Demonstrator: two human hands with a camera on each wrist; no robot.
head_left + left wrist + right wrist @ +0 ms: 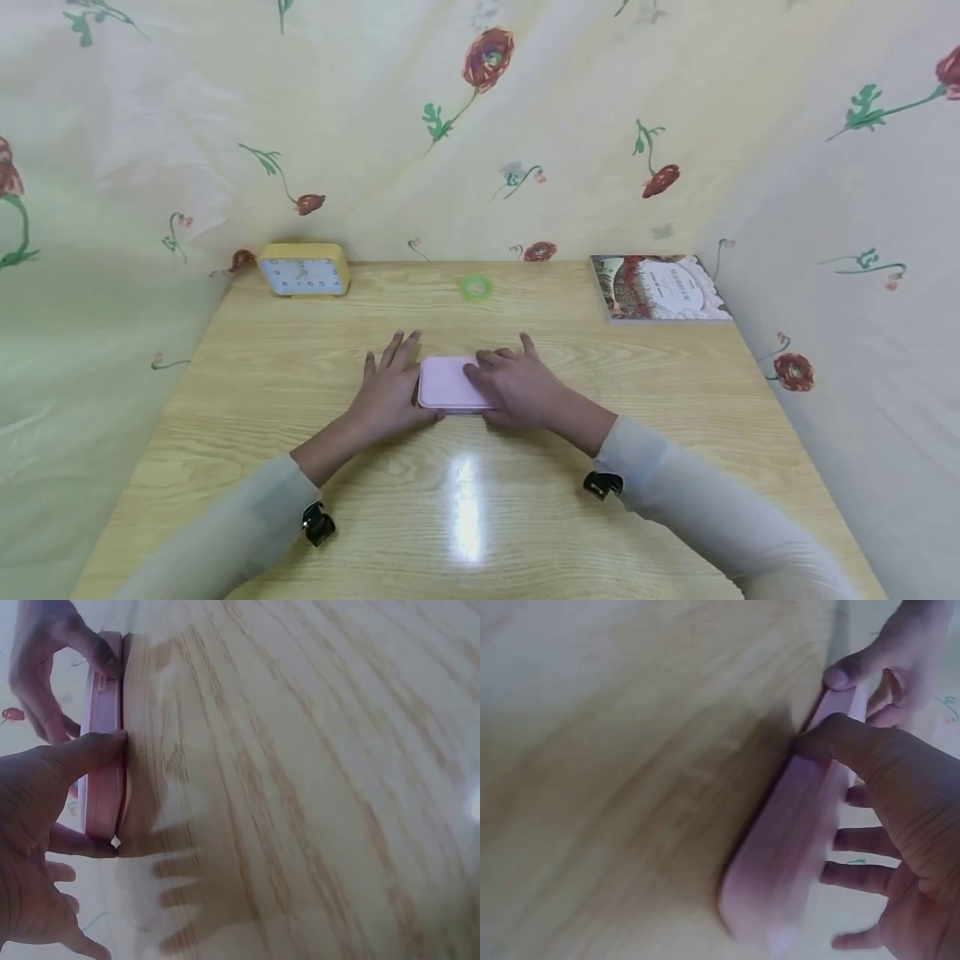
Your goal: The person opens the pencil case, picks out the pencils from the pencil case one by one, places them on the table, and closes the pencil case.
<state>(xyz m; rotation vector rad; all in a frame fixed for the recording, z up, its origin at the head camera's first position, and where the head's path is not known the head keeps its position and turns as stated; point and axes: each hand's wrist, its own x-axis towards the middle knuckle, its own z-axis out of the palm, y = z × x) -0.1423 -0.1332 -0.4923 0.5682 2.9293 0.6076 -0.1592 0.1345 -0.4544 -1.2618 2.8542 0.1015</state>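
Observation:
A flat pink box [444,383] with rounded corners and a lid lies on the wooden table in the middle of the head view. My left hand [384,402] grips its left end, thumb along the near side and index finger at the end; the other fingers spread outward. At the right part, my right hand [522,390] holds the box with the thumb on the near side and a finger bent over the lid. Both wrist views show the thumbs pressed to the box's side wall [105,787], low by the tabletop. What the box contains is hidden.
A yellow alarm clock [306,270] stands at the back left of the table [465,533]. Near the back edge lies a green tape roll [476,287]. At the back right is a book [660,288] with a floral cover. Flower-patterned cloth [360,108] surrounds the table.

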